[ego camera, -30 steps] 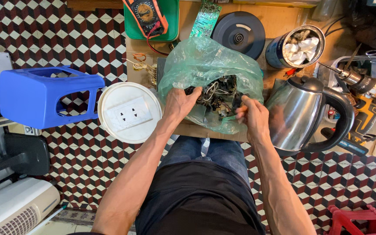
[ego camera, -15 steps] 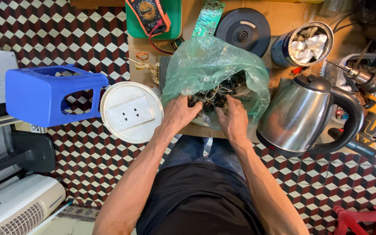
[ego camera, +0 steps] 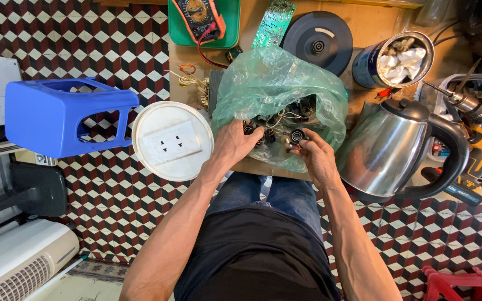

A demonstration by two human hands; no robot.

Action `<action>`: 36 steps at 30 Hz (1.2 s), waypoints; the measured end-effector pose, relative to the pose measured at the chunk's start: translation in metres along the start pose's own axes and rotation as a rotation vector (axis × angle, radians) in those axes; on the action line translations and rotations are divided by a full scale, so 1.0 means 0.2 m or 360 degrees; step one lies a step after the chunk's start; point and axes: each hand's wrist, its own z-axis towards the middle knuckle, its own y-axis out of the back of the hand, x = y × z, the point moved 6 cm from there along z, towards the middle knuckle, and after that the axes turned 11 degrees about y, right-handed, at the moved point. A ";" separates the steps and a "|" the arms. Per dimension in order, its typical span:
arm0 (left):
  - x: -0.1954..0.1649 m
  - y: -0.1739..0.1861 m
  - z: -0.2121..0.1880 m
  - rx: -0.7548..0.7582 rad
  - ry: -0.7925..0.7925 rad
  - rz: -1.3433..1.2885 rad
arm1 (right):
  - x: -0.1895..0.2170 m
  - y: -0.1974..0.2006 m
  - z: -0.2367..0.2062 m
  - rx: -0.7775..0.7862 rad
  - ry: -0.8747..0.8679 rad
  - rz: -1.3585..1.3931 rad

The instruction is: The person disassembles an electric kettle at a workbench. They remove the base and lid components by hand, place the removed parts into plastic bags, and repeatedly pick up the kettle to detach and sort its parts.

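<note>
Plastic bag: a green see-through plastic bag (ego camera: 277, 83) sits in the upper middle of the frame on a wooden table (ego camera: 375, 28), its mouth open toward the person, full of small black parts and wires.
Left hand: the left hand (ego camera: 235, 144) reaches into the bag's mouth, fingers curled down among the black parts; whether it grips one cannot be told.
Right hand: the right hand (ego camera: 313, 159) pinches a small round black part (ego camera: 297, 135) between thumb and fingers at the bag's lower edge.
Kettle: a steel kettle (ego camera: 391, 147) with a black handle stands just right of the bag.
Kettle base: a round black base (ego camera: 318, 40) lies above the bag, beside a green circuit board (ego camera: 274, 22).
Tin: a blue tin (ego camera: 394, 58) holding white scraps is at upper right.
Meter: an orange meter (ego camera: 199, 14) rests in a green tray (ego camera: 227, 33) at the top.
White lid: a round white lid (ego camera: 173, 142) with sockets sits left of the bag.
Stool: a blue plastic stool (ego camera: 62, 114) stands at left on the chequered floor.
</note>
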 end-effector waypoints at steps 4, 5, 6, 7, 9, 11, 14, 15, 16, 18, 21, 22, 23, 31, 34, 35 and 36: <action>0.00 0.00 0.00 0.0005 -0.0004 -0.0047 | 0.03 -0.02 -0.02 0.0021 0.0008 0.0053; -0.01 0.00 0.00 -0.0007 -0.0025 -0.0044 | 0.04 -0.03 -0.03 0.0025 0.0016 0.0057; -0.01 0.00 0.00 -0.0022 -0.0046 -0.0044 | 0.05 -0.03 -0.03 0.0032 0.0025 0.0058; -0.01 -0.01 0.00 -0.0024 -0.0039 -0.0041 | 0.05 -0.03 -0.03 0.0034 0.0026 0.0054; -0.01 -0.01 0.00 -0.0031 -0.0022 -0.0037 | 0.06 -0.04 -0.04 0.0042 0.0025 0.0046; 0.00 -0.02 0.00 0.0018 0.0054 0.0000 | 0.07 -0.05 -0.04 0.0039 0.0020 0.0046; -0.01 -0.01 0.00 0.0006 0.0028 -0.0031 | 0.09 -0.06 -0.05 0.0021 0.0008 0.0015; -0.01 -0.01 0.00 -0.0011 -0.0003 -0.0054 | 0.09 -0.06 -0.05 0.0012 0.0002 0.0001; -0.01 -0.01 0.00 -0.0003 -0.0004 -0.0036 | 0.10 -0.06 -0.06 0.0012 -0.0002 -0.0010; -0.02 -0.01 0.00 0.0013 -0.0004 -0.0001 | 0.10 -0.06 -0.07 0.0012 -0.0011 -0.0034; -0.03 0.00 -0.01 0.0005 -0.0075 -0.0069 | 0.11 -0.06 -0.07 0.0013 0.0002 0.0003; -0.03 0.01 -0.01 -0.0020 -0.0090 -0.0065 | 0.11 -0.06 -0.07 0.0010 -0.0005 -0.0005; -0.03 0.01 -0.01 -0.0044 -0.0106 -0.0061 | 0.11 -0.06 -0.07 0.0008 -0.0012 -0.0013; -0.04 0.01 0.00 -0.0092 -0.0092 -0.0064 | 0.11 -0.04 -0.06 0.0016 -0.0002 -0.0021; -0.04 0.02 0.00 -0.0089 -0.0105 -0.0080 | 0.10 -0.03 -0.05 0.0005 -0.0008 -0.0023; -0.04 0.02 -0.01 -0.0084 -0.0101 -0.0084 | 0.10 -0.03 -0.05 0.0002 -0.0008 -0.0020; -0.03 0.02 -0.01 -0.0079 -0.0097 -0.0088 | 0.09 -0.02 -0.05 -0.0001 -0.0008 -0.0016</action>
